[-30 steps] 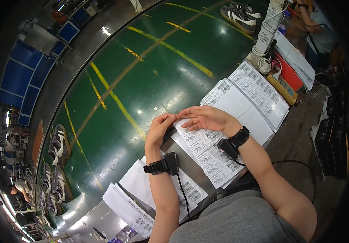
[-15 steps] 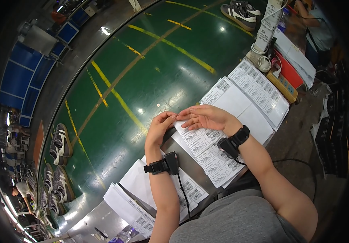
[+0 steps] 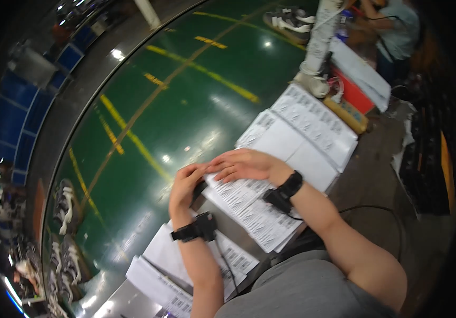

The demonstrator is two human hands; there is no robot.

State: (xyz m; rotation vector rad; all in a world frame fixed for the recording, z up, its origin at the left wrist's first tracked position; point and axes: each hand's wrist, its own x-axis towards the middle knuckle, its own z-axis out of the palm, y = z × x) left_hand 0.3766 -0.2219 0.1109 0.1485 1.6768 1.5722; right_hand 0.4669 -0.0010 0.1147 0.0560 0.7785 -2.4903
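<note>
My left hand (image 3: 184,184) is bent at the fingers, thumb and forefinger pinched at the far corner of a printed label sheet (image 3: 252,212). Whatever lies in that pinch is too small and blurred to make out. My right hand (image 3: 245,163) reaches over the same sheet from the right, its fingers stretched out, and its fingertips meet those of my left hand. The sheet lies on a stack at the table's near edge. Each wrist wears a black strap with a small black box and cable.
More label sheets (image 3: 313,119) lie to the right, with further paper stacks (image 3: 159,286) at lower left. Sneakers (image 3: 68,206) line the left side of the green table (image 3: 148,122); others (image 3: 289,24) stand far off. A power strip (image 3: 352,117) sits right, near another person (image 3: 400,32).
The whole view has shifted, so the table, papers and hands appear further left and slightly lower. My hands stay together at the sheet's corner; the right hand's fingers lie flatter and closer together.
</note>
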